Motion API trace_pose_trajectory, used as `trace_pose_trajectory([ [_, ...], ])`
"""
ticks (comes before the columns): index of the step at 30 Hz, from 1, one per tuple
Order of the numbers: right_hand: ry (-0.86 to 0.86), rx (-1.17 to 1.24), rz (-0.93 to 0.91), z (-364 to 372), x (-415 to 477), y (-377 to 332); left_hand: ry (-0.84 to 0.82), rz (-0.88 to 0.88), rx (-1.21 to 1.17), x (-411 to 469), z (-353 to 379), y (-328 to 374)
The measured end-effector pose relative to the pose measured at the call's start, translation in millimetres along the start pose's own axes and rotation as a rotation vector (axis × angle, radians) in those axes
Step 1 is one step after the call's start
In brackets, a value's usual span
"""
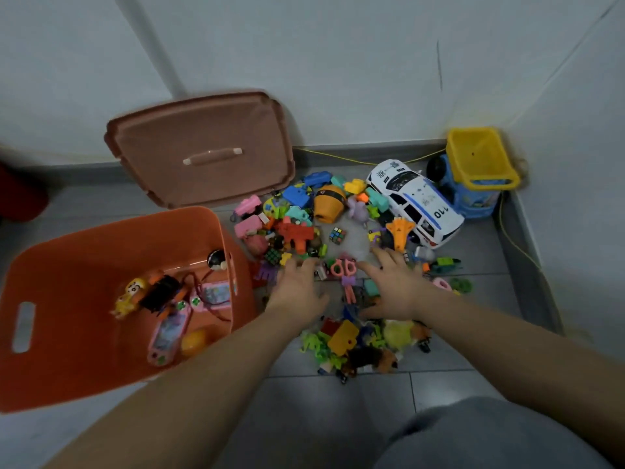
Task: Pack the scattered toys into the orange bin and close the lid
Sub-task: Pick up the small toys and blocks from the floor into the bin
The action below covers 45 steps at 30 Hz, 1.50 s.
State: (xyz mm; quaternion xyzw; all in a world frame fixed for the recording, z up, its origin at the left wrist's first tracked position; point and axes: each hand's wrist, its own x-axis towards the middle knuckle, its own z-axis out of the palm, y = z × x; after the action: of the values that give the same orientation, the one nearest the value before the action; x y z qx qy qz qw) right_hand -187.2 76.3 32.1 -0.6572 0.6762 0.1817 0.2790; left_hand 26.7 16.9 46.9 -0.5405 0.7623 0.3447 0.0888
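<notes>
Both hands are out over the toys point(294, 233) on the floor point(304, 418). Left hand point(297, 287) is palm down, fingers point(301, 265) spread and loose, grasping nothing. Right hand point(397, 287) is splayed the same way, released, with scissors point(345, 269) between the two. The bin point(84, 252) stands left, open (a few toys inside), its lid point(203, 137) propped on the wall point(338, 62). Police car point(416, 201) and dump truck point(480, 170) sit behind.

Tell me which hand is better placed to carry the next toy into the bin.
Left, probably. The left hand is right beside the open bin; the right hand is farther off, beyond the scissors. Both are open over toys.
</notes>
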Motion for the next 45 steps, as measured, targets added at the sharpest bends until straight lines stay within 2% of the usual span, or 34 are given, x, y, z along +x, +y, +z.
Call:
trace_pose_trajectory([
  [7,0.012,-0.119,-0.094,39,-13,25,-0.038,0.040,0.070,-13,78,1],
  [13,-0.030,-0.245,-0.158,72,-21,35,-0.232,0.201,0.432,-17,122,1],
  [18,-0.088,-0.271,-0.161,95,-14,38,-0.241,0.208,0.592,-19,146,0],
  [21,-0.026,-0.273,-0.171,101,-5,35,-0.197,0.165,0.617,-16,150,-4],
  [28,0.092,-0.168,-0.223,95,9,29,-0.068,0.031,0.414,-1,138,-3],
  [30,0.137,-0.081,-0.192,95,12,27,-0.086,-0.019,0.337,2,132,-3],
  [33,0.118,0.020,-0.099,92,16,20,-0.093,-0.122,0.144,7,122,-8],
  [38,0.120,0.037,-0.031,77,24,18,-0.022,-0.189,-0.141,10,106,-19],
  [41,0.139,0.111,-0.018,69,25,21,0.048,-0.165,-0.274,8,91,-15],
  [45,0.269,0.263,-0.038,51,14,17,0.093,-0.080,-0.330,8,69,-5],
])
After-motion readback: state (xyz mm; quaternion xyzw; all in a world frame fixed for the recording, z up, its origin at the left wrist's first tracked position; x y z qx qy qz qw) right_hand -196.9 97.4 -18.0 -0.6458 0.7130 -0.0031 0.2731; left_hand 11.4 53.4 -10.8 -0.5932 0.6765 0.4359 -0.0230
